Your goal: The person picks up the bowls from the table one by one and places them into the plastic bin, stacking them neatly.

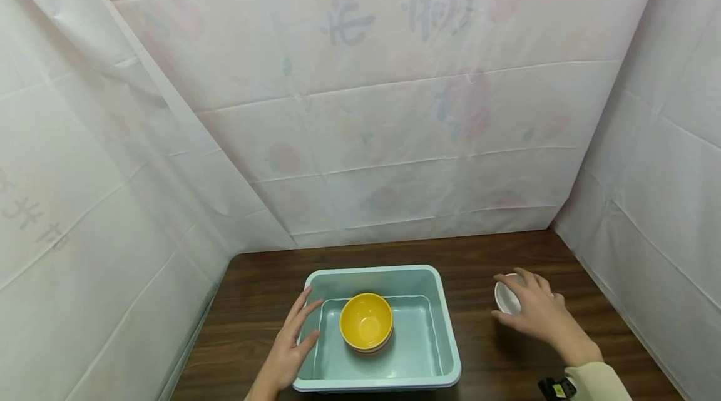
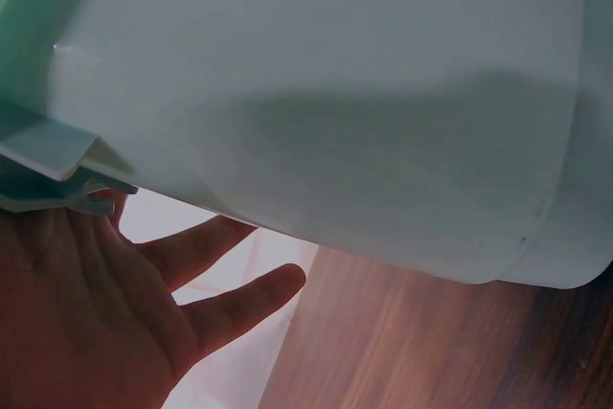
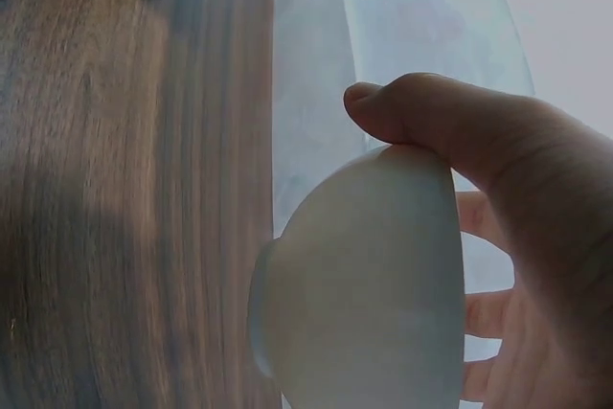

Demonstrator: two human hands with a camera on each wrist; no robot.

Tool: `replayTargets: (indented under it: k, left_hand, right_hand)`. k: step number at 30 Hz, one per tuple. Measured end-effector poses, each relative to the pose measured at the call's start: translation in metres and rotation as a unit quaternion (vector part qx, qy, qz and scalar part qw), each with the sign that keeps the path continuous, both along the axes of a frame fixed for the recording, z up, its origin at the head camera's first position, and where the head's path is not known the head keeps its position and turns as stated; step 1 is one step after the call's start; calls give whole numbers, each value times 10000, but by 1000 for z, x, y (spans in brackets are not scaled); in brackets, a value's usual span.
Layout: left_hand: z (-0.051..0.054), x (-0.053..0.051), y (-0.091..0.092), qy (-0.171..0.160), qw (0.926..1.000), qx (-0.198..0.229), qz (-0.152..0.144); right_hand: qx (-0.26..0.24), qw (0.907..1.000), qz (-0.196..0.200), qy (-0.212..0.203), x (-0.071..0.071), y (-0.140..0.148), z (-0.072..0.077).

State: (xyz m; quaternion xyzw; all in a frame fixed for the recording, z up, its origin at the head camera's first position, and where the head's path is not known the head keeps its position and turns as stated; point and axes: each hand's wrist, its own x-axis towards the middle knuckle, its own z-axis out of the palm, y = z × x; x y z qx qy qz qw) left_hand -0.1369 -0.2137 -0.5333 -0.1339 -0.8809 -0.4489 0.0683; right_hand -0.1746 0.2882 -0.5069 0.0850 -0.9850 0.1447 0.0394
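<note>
A white bowl (image 1: 509,296) is at the right side of the table, partly covered by my right hand (image 1: 535,306). In the right wrist view, my thumb (image 3: 412,114) lies at the rim of the white bowl (image 3: 369,275), and the other fingers reach across to its far side, gripping it. Whether its foot touches the table is unclear. My left hand (image 1: 288,348), fingers spread, is at the left rim of a light teal basin (image 1: 450,351). Inside the basin sits a yellow bowl (image 1: 366,321), stacked on at least one other bowl whose pinkish edge shows below.
The dark wooden table (image 1: 253,301) is bounded by white printed sheets at the back (image 1: 394,138), left (image 1: 112,232) and right (image 1: 664,201). Bare wood lies between the basin and the white bowl.
</note>
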Motion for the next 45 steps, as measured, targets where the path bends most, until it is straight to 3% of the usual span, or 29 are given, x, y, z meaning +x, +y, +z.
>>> replayTargets:
  k: [25, 45]
  left_hand:
    - [-1, 0, 7, 0, 9999, 80, -81]
    - [1, -1, 7, 2, 9999, 82, -90]
  right_hand:
    - [-34, 9999, 161, 46, 1, -12, 9]
    - [-36, 9989, 290, 379, 0, -25, 26]
